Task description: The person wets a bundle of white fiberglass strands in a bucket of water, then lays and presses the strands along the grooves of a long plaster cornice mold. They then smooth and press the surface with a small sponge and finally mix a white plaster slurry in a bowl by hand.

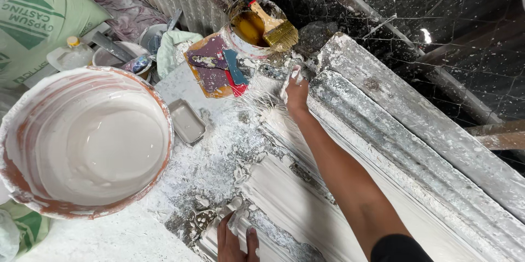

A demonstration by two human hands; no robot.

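Pressing down at the near edge of the view, the left hand [236, 240] lies with fingers spread flat on the wet white plaster of the long moulding form [306, 207]; it grips nothing. The form runs diagonally from the near centre toward the far right, its ridged metal edges [415, 131] crusted with dried plaster.

To the left stands a large bucket [82, 141], rust-red at the rim and filled with smooth white plaster. Just beside it, on the spattered work surface [213, 169], lies a small rectangular tray [186, 121].

Farther along, the right hand [295, 89] reaches to the far end of the form, fingers extended and coated in plaster, flat against the surface; nothing is gripped.

Beyond the right hand sits a small tub [251, 29] of yellow-brown liquid with a wide brush [276, 28] resting across its rim. A green-printed sack [38, 16] lies at the far left.
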